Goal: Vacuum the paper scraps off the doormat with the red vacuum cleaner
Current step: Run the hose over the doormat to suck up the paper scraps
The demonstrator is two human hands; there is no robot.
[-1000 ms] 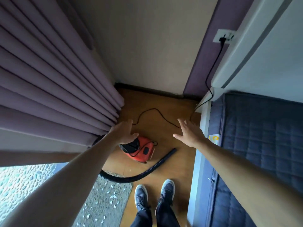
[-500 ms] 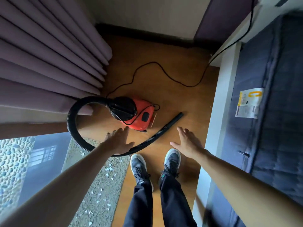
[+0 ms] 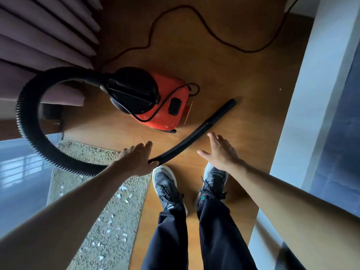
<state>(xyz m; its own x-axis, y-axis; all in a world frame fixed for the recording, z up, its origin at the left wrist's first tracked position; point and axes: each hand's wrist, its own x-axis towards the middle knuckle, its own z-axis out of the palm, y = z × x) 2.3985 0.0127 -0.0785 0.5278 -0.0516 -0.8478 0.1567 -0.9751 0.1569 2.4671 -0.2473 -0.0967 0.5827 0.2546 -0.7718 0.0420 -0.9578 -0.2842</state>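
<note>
Just ahead of my hands, the vacuum (image 3: 168,109) sits on the floor (image 3: 243,78). Its hose (image 3: 196,133) loops out left, comes back under my left hand (image 3: 136,160) and runs on between the two hands to a free end ahead of my right hand (image 3: 220,152). Both hands are wide, fingers straight, holding nothing. The left is over the hose, though I cannot tell whether it touches. I judge they are spread this way to take the hose, left at the bend, right nearer the tip. The doormat (image 3: 116,227) lies behind my left hand, beside my left shoe (image 3: 165,186), with scraps (image 3: 123,188) scattered on it, none cleared yet. The cord (image 3: 247,50) trails off beyond the vacuum, presumably to a socket I cannot see.
</note>
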